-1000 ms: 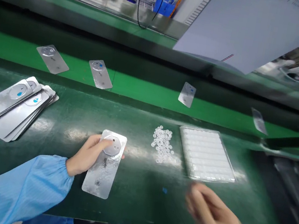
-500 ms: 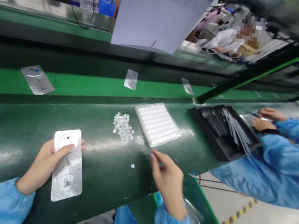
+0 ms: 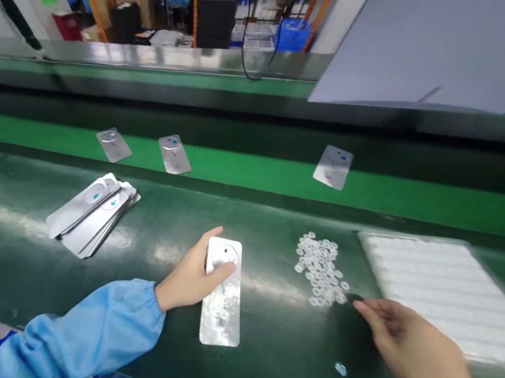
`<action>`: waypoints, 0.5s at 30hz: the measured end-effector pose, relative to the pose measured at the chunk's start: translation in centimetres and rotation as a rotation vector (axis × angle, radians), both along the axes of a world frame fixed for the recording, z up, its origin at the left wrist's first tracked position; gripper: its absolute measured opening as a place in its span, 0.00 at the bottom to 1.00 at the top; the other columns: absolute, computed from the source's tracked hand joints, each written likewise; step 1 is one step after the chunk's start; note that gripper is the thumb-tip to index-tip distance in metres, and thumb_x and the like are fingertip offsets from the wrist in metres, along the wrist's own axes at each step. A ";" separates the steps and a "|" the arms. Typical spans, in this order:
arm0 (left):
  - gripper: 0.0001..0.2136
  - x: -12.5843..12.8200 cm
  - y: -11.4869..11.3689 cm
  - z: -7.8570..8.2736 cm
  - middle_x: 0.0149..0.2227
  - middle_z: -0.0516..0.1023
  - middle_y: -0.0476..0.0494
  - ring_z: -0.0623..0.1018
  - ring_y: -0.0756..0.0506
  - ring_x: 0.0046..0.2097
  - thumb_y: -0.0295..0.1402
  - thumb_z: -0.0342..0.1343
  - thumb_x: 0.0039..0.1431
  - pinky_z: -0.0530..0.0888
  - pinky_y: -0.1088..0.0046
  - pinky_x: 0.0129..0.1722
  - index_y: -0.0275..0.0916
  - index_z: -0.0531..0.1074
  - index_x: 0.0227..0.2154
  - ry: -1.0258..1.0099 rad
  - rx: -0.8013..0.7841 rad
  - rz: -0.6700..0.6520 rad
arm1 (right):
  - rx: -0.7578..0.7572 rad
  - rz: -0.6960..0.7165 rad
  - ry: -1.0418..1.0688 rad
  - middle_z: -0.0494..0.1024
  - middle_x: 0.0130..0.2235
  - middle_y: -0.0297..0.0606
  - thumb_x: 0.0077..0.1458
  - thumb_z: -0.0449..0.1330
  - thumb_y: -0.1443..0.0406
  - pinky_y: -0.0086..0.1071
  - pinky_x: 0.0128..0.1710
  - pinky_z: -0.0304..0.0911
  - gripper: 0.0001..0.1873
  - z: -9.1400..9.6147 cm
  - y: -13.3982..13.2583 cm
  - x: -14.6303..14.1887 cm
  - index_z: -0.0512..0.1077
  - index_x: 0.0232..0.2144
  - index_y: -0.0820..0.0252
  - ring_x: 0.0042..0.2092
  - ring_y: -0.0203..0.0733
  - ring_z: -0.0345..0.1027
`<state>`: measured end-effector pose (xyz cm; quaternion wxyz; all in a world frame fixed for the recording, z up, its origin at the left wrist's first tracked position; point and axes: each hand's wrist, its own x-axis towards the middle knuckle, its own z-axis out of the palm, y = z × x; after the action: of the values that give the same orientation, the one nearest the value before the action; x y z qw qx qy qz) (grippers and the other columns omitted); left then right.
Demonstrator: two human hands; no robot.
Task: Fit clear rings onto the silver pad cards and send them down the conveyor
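Note:
My left hand (image 3: 192, 276) grips a silver phone back cover (image 3: 222, 314), its thumb lying over the round camera area near the top. The cover stands tilted over the green bench. My right hand (image 3: 406, 337) is closed in a pinch at the right edge of a pile of small clear rings (image 3: 317, 264). Something dark and thin shows at its fingertips, too blurred to name. Below the pile lies a small bluish clear piece (image 3: 340, 369). Close behind my right hand is a white gridded tray (image 3: 442, 272).
A fanned stack of silver covers (image 3: 90, 217) lies to the left on the bench (image 3: 161, 212). Several covers, one a silver cover (image 3: 333, 167), rest on the bright green strip (image 3: 246, 168) behind. A white sheet (image 3: 430, 51) hangs above the strip at right.
The view has swung left, bringing the whole stack of covers into sight and losing the co-worker at right. My right hand has come to the ring pile's edge; my left still holds the cover.

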<state>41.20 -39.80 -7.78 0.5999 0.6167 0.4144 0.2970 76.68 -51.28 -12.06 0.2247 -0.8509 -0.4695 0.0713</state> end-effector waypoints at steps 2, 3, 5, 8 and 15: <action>0.40 -0.7 2.3 0.7 0.67 0.65 0.24 0.71 0.34 0.64 0.41 0.58 0.64 0.73 0.56 0.58 0.35 0.45 0.72 0.128 0.257 0.003 | -0.035 -0.004 0.203 0.79 0.24 0.49 0.36 0.60 0.35 0.45 0.24 0.65 0.28 0.8 0.2 -0.1 0.75 0.20 0.52 0.24 0.55 0.73; 0.40 -1.1 4.3 1.2 0.70 0.59 0.24 0.64 0.34 0.69 0.42 0.57 0.65 0.69 0.55 0.63 0.34 0.44 0.72 0.220 0.403 0.026 | -0.022 -0.009 0.306 0.80 0.26 0.51 0.32 0.63 0.36 0.46 0.24 0.65 0.28 1.5 0.1 -0.5 0.76 0.21 0.52 0.24 0.55 0.73; 0.39 -2.3 9.6 2.5 0.73 0.51 0.23 0.52 0.34 0.74 0.41 0.57 0.65 0.54 0.55 0.71 0.27 0.48 0.71 0.486 0.650 0.091 | 0.020 -0.021 0.495 0.79 0.26 0.51 0.29 0.68 0.38 0.44 0.21 0.65 0.28 2.9 -0.6 -1.9 0.78 0.22 0.53 0.22 0.51 0.71; 0.44 -4.4 18.5 4.3 0.74 0.43 0.21 0.43 0.33 0.75 0.37 0.60 0.64 0.46 0.55 0.72 0.23 0.39 0.72 0.844 0.600 0.206 | 0.077 -0.054 0.759 0.76 0.21 0.45 0.30 0.72 0.40 0.39 0.15 0.63 0.28 4.3 -2.3 -4.8 0.80 0.26 0.54 0.17 0.45 0.64; 0.57 -6.8 29.3 6.6 0.56 0.73 0.13 0.71 0.24 0.61 0.41 0.79 0.38 0.68 0.54 0.59 0.15 0.54 0.64 0.997 0.371 0.222 | 0.105 0.009 1.000 0.76 0.20 0.39 0.39 0.74 0.44 0.34 0.20 0.73 0.26 3.3 -6.0 -9.8 0.85 0.31 0.58 0.20 0.45 0.71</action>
<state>34.40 -10.48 -1.15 0.1766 0.7308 0.6520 0.0980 66.87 -57.30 -8.73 0.4642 -0.6980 -0.3111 0.4477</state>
